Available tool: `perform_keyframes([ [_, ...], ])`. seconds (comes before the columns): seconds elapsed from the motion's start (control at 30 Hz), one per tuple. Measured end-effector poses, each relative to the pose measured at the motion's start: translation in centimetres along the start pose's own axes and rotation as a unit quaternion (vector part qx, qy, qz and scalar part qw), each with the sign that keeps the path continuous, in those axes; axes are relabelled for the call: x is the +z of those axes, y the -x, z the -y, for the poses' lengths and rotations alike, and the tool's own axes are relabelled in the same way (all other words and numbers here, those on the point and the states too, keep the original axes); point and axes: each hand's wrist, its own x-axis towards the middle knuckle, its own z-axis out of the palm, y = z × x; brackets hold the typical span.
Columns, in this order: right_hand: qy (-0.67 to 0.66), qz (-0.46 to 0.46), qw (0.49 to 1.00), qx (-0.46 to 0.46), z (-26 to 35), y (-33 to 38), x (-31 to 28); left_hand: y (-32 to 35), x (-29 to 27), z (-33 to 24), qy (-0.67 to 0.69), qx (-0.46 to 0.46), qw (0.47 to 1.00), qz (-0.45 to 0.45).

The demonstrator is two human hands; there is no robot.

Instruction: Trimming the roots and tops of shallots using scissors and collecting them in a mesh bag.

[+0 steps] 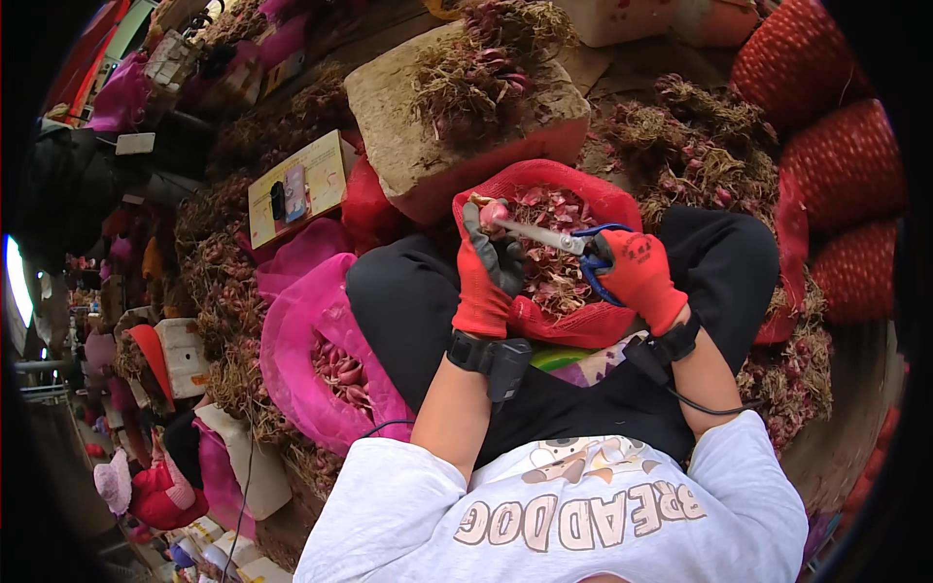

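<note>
Gripping a small pink shallot bulb point(493, 213), the red-gloved left hand point(486, 277) holds it over a red mesh sack point(583, 328) of trimmings. The red-gloved right hand point(637, 275) is closed around blue-handled metal scissors point(559, 239), whose blades touch the bulb.

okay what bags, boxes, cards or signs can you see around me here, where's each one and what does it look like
Yellow card: flat rectangle, upper left, small dark items on it.
Red mesh bag: open on the lap, under both hands.
Pink mesh bag: left of the knee, holding shallots.
Foam box: pale block behind the red bag.
Red mesh sacks: full, stacked right.
</note>
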Motion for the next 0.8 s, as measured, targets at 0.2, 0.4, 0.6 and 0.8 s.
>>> perform_keyframes([
  [0.2, 0.02, -0.014, 1.0, -0.007, 0.2, 0.2, -0.5, -1.2, -0.6, 0.3, -0.116, 0.144, 0.983, -0.015],
  [0.4, -0.002, 0.006, 1.0, -0.011, -0.2, 0.1, -1.1, -1.3, -1.1, 0.3, -0.128, 0.103, 0.986, 0.003],
  [0.6, 0.005, -0.012, 1.0, -0.008, -0.2, -0.2, -0.7, -1.1, -0.2, 1.1, -0.173, 0.103, 0.979, -0.011],
  [0.8, 0.05, 0.003, 0.995, 0.087, -2.1, -0.8, -0.1, -0.6, -0.3, 0.8, -0.142, 0.067, 0.983, 0.093],
])
